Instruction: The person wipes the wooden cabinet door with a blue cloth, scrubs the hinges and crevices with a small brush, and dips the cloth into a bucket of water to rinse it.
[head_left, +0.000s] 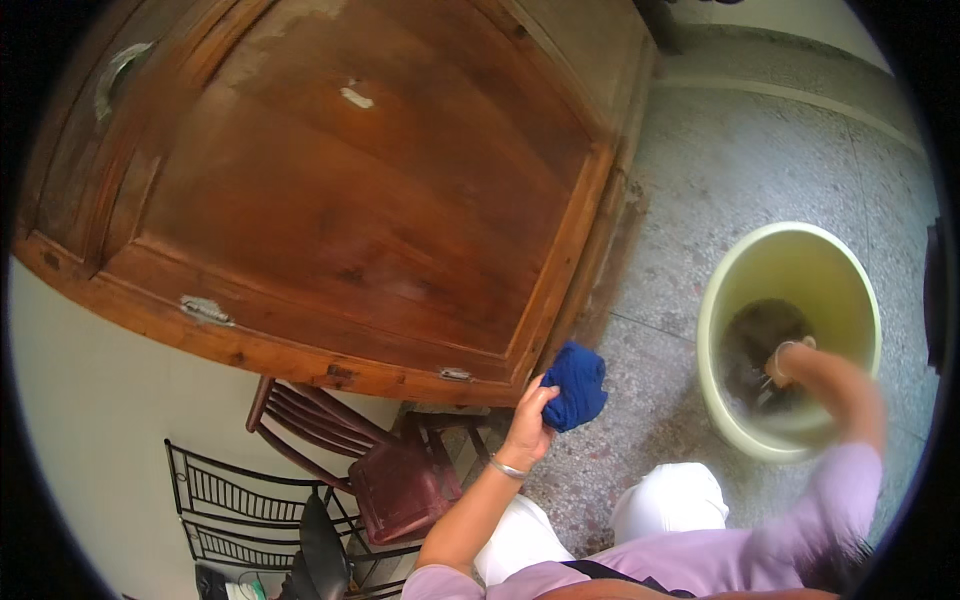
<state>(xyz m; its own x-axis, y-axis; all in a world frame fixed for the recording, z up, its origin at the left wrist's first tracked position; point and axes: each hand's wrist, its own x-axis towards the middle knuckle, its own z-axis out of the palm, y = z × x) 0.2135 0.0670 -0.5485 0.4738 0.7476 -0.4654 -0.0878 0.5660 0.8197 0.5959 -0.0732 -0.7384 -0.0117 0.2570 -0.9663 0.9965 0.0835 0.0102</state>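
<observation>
My left hand (534, 420), with a metal bangle at the wrist, grips a folded blue cloth (576, 386). The cloth is beside the lower corner of a brown wooden cabinet (360, 225); whether they touch I cannot tell. On the right, my right hand (784, 367) reaches down inside a pale yellow-green bucket (712, 330). Dark, murky water (765, 330) lies in the bottom of the bucket. The fingers of that hand are blurred and partly hidden, so what they hold does not show.
A dark red wooden chair (397, 487) stands below the cabinet, near my left forearm. Farther left is a black metal-framed chair (240, 495) with a black bag-like item (322, 540) by it. Speckled stone floor (660, 285) lies between the cabinet and the bucket.
</observation>
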